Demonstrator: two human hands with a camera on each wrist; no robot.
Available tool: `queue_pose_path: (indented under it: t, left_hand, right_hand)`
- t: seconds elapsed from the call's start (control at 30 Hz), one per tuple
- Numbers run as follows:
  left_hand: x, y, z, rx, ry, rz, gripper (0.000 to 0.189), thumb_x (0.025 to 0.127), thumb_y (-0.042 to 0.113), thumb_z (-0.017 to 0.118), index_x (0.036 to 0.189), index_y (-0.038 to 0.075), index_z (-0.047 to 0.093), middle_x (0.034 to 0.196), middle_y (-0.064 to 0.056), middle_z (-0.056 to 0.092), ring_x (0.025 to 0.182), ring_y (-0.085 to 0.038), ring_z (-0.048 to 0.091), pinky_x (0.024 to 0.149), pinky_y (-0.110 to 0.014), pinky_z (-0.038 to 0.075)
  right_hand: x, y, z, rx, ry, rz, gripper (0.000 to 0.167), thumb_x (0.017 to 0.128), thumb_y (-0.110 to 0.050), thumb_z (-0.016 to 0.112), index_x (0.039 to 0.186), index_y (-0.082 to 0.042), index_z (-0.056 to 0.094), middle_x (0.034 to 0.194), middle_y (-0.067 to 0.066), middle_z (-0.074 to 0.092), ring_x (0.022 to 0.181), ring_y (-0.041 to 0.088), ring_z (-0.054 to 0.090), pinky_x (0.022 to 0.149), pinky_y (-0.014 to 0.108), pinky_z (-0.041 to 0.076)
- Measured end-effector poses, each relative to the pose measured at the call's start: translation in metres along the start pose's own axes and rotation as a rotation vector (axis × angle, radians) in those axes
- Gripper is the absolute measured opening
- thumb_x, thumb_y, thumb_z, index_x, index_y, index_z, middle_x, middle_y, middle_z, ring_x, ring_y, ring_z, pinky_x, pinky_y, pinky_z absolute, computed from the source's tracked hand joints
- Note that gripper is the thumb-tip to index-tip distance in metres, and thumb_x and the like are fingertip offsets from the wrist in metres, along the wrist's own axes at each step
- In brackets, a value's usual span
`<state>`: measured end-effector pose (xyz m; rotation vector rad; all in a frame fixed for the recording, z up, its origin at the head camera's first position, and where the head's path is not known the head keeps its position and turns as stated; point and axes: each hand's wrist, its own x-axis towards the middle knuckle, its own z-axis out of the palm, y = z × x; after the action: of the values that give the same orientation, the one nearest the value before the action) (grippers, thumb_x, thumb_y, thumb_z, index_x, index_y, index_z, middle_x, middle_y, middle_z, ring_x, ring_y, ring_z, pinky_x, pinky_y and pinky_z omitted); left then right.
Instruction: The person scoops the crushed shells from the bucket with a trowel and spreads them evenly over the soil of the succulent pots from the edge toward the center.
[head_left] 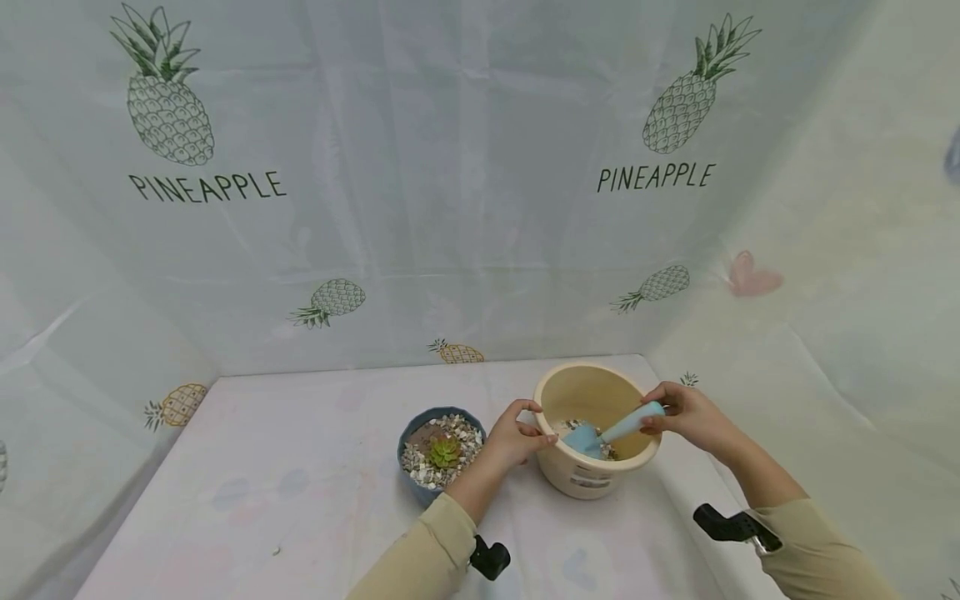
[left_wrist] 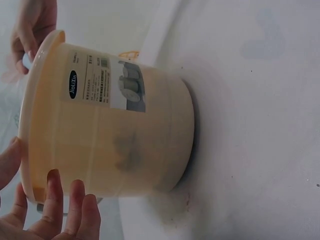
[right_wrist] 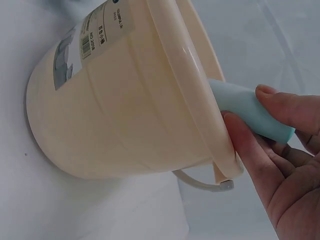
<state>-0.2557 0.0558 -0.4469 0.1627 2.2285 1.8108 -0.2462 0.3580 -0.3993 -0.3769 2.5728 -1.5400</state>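
A cream plastic bucket [head_left: 557, 472] stands upright on the table, with pebbles and some greenish bits at its bottom. My left hand [head_left: 517, 437] holds the bucket's rim on its left side, thumb at the rim and fingertips along the outer wall in the left wrist view. Between thumb and fingers, my right hand [head_left: 693, 414] grips the handle of a light blue hand trowel [head_left: 633, 421] at the bucket's right rim. The trowel slants down to the left, its blade inside the bucket. The right wrist view shows only the trowel's handle [right_wrist: 250, 110]; the bucket wall hides the blade.
Left of the bucket sits a dark blue pot [head_left: 412, 483] holding a green succulent [head_left: 444, 452] among whitish pebbles [head_left: 467, 433]. My left forearm passes over its right side. A pineapple-print sheet [head_left: 465, 233] rises behind the table. The bucket's grey bail handle [right_wrist: 200, 185] hangs low.
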Motion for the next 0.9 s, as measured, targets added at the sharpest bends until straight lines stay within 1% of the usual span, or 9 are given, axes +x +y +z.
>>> queue_pose_path:
  t: [0.2, 0.3, 0.37, 0.47, 0.53, 0.63, 0.73, 0.9]
  left_hand:
    - [-0.001, 0.001, 0.0, -0.002, -0.007, 0.007, 0.046, 0.082, 0.013, 0.08, 0.121, 0.013, 0.056, 0.081, -0.002, 0.065, 0.067, -0.013, 0.055, 0.051, -0.026, 0.04]
    - [-0.002, 0.001, 0.0, -0.004, -0.008, 0.014, 0.046, 0.083, 0.012, 0.08, 0.122, 0.012, 0.056, 0.081, -0.002, 0.066, 0.066, -0.013, 0.055, 0.05, -0.026, 0.04]
    - [-0.002, 0.001, 0.0, -0.005, -0.005, 0.016, 0.047, 0.083, 0.011, 0.079, 0.124, 0.011, 0.055, 0.081, -0.002, 0.065, 0.065, -0.013, 0.054, 0.05, -0.025, 0.039]
    - [-0.004, 0.002, 0.0, -0.003, 0.003, 0.027, 0.048, 0.083, 0.01, 0.078, 0.125, 0.009, 0.055, 0.08, -0.003, 0.065, 0.063, -0.013, 0.053, 0.049, -0.025, 0.039]
    - [-0.006, 0.003, 0.001, -0.005, 0.018, 0.037, 0.047, 0.083, 0.008, 0.078, 0.124, 0.008, 0.056, 0.08, -0.003, 0.064, 0.062, -0.013, 0.053, 0.05, -0.024, 0.039]
    - [-0.007, 0.005, 0.001, 0.007, 0.04, 0.056, 0.045, 0.081, 0.005, 0.078, 0.122, 0.007, 0.058, 0.08, -0.004, 0.063, 0.063, -0.014, 0.055, 0.052, -0.025, 0.042]
    - [-0.008, 0.006, -0.001, 0.034, 0.068, 0.074, 0.043, 0.08, 0.005, 0.079, 0.119, 0.007, 0.061, 0.081, -0.003, 0.064, 0.066, -0.015, 0.057, 0.056, -0.027, 0.046]
    - [-0.01, 0.008, -0.012, 0.08, 0.107, 0.116, 0.041, 0.08, 0.011, 0.079, 0.118, 0.012, 0.064, 0.094, -0.006, 0.064, 0.078, -0.018, 0.06, 0.063, -0.032, 0.05]
  right_hand:
    - [-0.007, 0.0, -0.003, -0.019, 0.041, 0.02, 0.031, 0.09, -0.007, 0.07, 0.11, 0.012, 0.055, 0.099, 0.02, 0.065, 0.082, 0.021, 0.068, 0.075, 0.03, 0.056]
    - [-0.01, 0.001, -0.005, 0.009, 0.059, 0.009, 0.031, 0.091, -0.005, 0.068, 0.112, 0.014, 0.053, 0.097, 0.02, 0.065, 0.082, 0.021, 0.069, 0.074, 0.03, 0.056]
    - [-0.012, 0.003, -0.005, 0.049, 0.067, -0.006, 0.032, 0.092, -0.002, 0.066, 0.113, 0.017, 0.051, 0.096, 0.022, 0.065, 0.081, 0.022, 0.071, 0.074, 0.032, 0.057]
    - [-0.016, 0.007, -0.005, 0.087, 0.08, -0.012, 0.034, 0.093, -0.001, 0.065, 0.115, 0.019, 0.049, 0.098, 0.024, 0.064, 0.082, 0.021, 0.071, 0.075, 0.03, 0.056]
    - [-0.018, 0.009, -0.005, 0.101, 0.093, -0.006, 0.036, 0.093, -0.002, 0.065, 0.117, 0.018, 0.048, 0.1, 0.025, 0.063, 0.083, 0.021, 0.071, 0.077, 0.029, 0.056]
    - [-0.021, 0.012, -0.004, 0.095, 0.114, 0.006, 0.037, 0.094, -0.005, 0.065, 0.119, 0.017, 0.048, 0.105, 0.028, 0.061, 0.085, 0.022, 0.071, 0.078, 0.026, 0.054]
    - [-0.023, 0.014, -0.003, 0.097, 0.143, 0.001, 0.036, 0.094, -0.005, 0.065, 0.118, 0.016, 0.049, 0.106, 0.028, 0.06, 0.085, 0.023, 0.071, 0.079, 0.026, 0.055]
    - [-0.026, 0.016, -0.002, 0.115, 0.181, -0.04, 0.035, 0.095, -0.004, 0.063, 0.117, 0.017, 0.048, 0.102, 0.014, 0.064, 0.084, 0.021, 0.071, 0.078, 0.027, 0.055]
